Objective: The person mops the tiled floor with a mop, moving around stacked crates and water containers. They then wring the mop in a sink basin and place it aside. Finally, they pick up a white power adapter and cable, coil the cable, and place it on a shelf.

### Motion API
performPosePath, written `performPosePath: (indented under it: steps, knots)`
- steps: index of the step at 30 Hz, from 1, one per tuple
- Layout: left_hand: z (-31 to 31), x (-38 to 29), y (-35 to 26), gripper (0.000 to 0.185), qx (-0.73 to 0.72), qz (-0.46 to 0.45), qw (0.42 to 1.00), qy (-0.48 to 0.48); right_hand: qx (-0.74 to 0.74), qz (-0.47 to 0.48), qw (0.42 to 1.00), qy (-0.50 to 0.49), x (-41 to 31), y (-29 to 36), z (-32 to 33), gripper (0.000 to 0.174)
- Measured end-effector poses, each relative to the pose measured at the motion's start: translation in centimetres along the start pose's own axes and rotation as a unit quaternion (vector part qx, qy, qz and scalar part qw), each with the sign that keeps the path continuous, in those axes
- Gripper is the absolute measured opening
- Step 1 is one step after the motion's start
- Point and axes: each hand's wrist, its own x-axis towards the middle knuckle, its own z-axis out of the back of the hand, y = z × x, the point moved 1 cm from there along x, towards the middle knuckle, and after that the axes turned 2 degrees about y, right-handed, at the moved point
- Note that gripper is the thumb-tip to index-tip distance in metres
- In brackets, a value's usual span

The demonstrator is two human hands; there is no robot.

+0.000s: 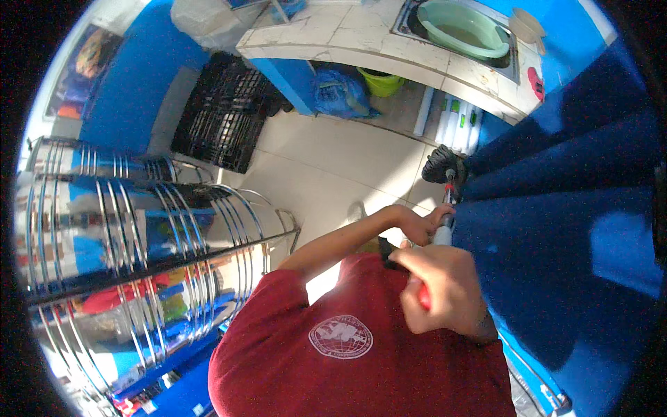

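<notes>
A mop runs down and away from me along my right side, and its dark string head [442, 164] rests near the floor beside the blue wall. My left hand [424, 225] is wrapped around the mop's grey-white handle [443, 234] at the middle of its visible length. Higher up and closest to the camera, my right hand [451, 286] grips the upper end of the handle, where a red tip [424, 297] shows between the fingers. This hand is blurred. Part of the handle is hidden behind it.
Chrome wire racks [172, 229] stand on the left. A black plastic crate [221, 112] leans near the far wall. Ahead is a tiled counter [349, 31] with a green basin [464, 31]; under it are a blue bag [341, 94] and a yellow-green bucket [383, 82]. A blue wall [547, 245] borders my right.
</notes>
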Motion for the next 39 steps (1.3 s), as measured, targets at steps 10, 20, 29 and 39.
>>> performPosePath:
  steps: [10,20,29,39]
  knots:
    - [2.6,0.7,2.8,0.032,0.027,0.000,1.000,-0.004,-0.047,0.025,0.985,0.162,3.2,3.6,-1.6,0.035]
    - [4.7,-4.0,-0.8,0.026,0.079,-0.066,0.995,0.003,0.059,0.048,0.976,0.202,1.6,7.0,1.7,0.049]
    - [9.9,-7.7,6.4,0.021,0.114,0.074,0.988,-0.068,0.239,0.220,0.941,-0.094,5.4,-1.0,-0.2,0.038]
    - [11.1,-5.9,5.8,0.022,0.099,0.004,0.990,-0.098,0.221,0.301,0.921,-0.108,5.6,4.0,-1.1,0.028]
